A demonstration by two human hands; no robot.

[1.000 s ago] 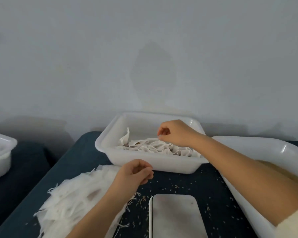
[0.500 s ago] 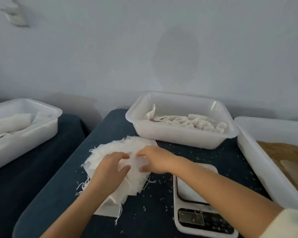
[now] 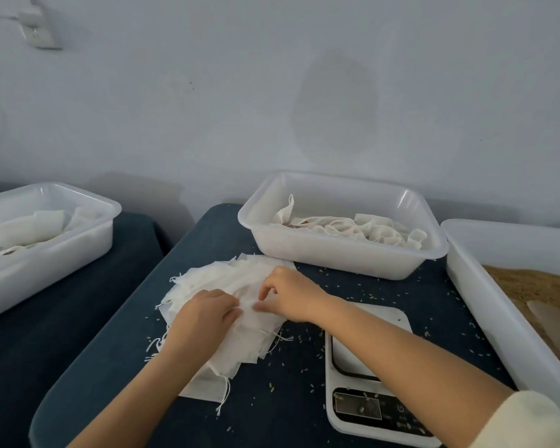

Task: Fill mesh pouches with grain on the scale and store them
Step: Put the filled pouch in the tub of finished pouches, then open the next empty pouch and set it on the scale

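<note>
A loose stack of empty white mesh pouches point(image 3: 214, 279) with drawstrings lies on the dark blue table. My left hand point(image 3: 204, 315) rests on the stack with its fingertips at the top pouch. My right hand point(image 3: 288, 292) pinches the edge of that top pouch just beside the left fingertips. A white digital scale point(image 3: 362, 392) sits to the right of the stack, partly under my right forearm. Brown grain point(image 3: 530, 286) fills the white tub point(image 3: 485, 302) at the far right. A white tub point(image 3: 337, 257) behind the stack holds filled pouches point(image 3: 353, 229).
Another white tub point(image 3: 46, 250) with pouches stands on a separate surface at the left. Loose grains point(image 3: 307, 370) are scattered over the table around the scale. A grey wall rises right behind the tubs, with a socket point(image 3: 39, 33) at the upper left.
My right hand came back from the rear tub to the pouch stack, and both hands closed together on the top pouch. The view tilted down, showing the scale's display.
</note>
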